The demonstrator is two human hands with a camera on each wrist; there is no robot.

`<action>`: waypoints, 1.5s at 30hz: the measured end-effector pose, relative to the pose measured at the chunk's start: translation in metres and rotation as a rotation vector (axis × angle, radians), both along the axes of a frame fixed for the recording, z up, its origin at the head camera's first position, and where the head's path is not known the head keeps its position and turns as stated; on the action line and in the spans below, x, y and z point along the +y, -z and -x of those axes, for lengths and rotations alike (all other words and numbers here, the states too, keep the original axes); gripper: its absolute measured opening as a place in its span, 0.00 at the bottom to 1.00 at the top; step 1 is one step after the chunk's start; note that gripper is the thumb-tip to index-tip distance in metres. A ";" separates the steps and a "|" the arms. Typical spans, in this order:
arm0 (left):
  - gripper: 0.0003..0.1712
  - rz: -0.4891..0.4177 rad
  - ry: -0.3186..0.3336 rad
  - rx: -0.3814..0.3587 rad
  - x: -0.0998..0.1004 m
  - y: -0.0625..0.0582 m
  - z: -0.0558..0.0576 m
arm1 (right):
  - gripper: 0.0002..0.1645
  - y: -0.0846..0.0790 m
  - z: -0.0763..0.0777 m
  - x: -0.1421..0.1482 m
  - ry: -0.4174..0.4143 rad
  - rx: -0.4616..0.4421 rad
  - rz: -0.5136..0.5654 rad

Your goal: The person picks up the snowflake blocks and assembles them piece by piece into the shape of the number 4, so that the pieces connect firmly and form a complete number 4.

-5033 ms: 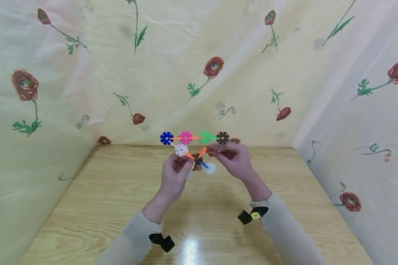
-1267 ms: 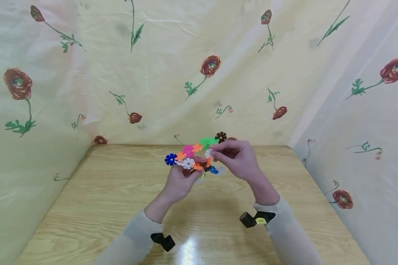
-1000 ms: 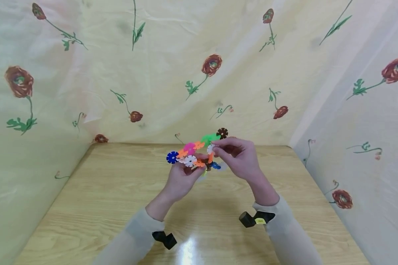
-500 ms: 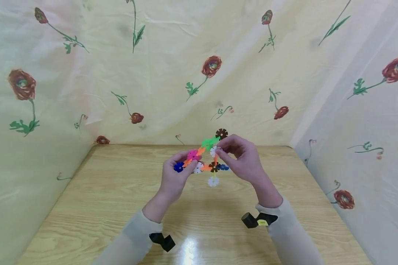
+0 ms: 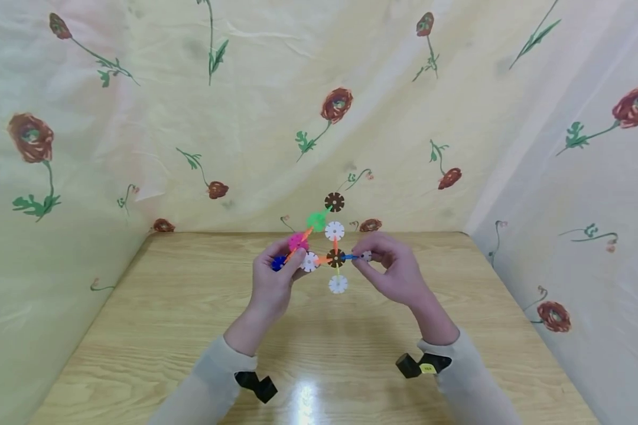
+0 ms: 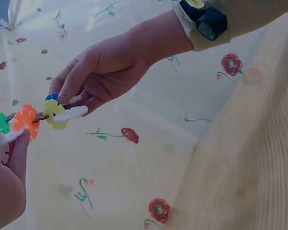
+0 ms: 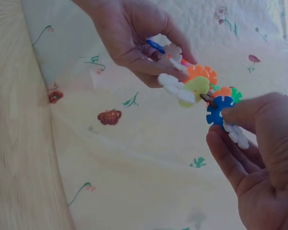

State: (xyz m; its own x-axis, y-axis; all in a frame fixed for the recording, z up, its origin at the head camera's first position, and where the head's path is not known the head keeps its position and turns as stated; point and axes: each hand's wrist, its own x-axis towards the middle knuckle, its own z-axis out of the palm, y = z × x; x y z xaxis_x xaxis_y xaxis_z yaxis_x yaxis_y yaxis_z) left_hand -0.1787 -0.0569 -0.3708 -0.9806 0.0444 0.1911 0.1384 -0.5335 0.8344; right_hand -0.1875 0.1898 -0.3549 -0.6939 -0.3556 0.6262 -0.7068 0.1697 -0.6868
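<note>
Notched plastic discs joined edge to edge form one assembly, held up above the table. My left hand (image 5: 272, 276) grips its left end, near a dark blue disc (image 5: 279, 263), a pink disc (image 5: 298, 241) and a white disc (image 5: 309, 261). A slanting row runs up through a green disc (image 5: 316, 222) to a brown disc (image 5: 334, 202). Another brown disc (image 5: 335, 258) has a white disc (image 5: 334, 231) above and one below, linked by orange and yellow discs. My right hand (image 5: 396, 270) pinches the blue disc (image 7: 220, 111) on its right side; a white disc (image 7: 236, 136) is attached there.
The wooden table (image 5: 191, 330) spreads beneath both hands. Flower-printed cloth (image 5: 276, 118) hangs behind and along both sides. Black camera mounts (image 5: 424, 365) sit on both sleeved wrists.
The left hand has shifted its grip from the middle to the blue and pink end. My right hand has left the upper white disc and moved down and right onto the blue disc.
</note>
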 end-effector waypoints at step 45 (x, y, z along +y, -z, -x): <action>0.21 1.063 0.078 -0.064 -0.034 0.111 0.058 | 0.04 0.117 0.025 -0.011 0.300 -0.250 -0.581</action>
State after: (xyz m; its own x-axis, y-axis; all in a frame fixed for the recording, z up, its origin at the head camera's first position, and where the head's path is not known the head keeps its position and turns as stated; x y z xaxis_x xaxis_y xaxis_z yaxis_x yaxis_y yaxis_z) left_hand -0.2367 -0.0911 -0.4820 -0.9746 0.2210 -0.0347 0.0745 0.4670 0.8811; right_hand -0.2127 0.1785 -0.4720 -0.9128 -0.3554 0.2011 -0.4047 0.7218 -0.5615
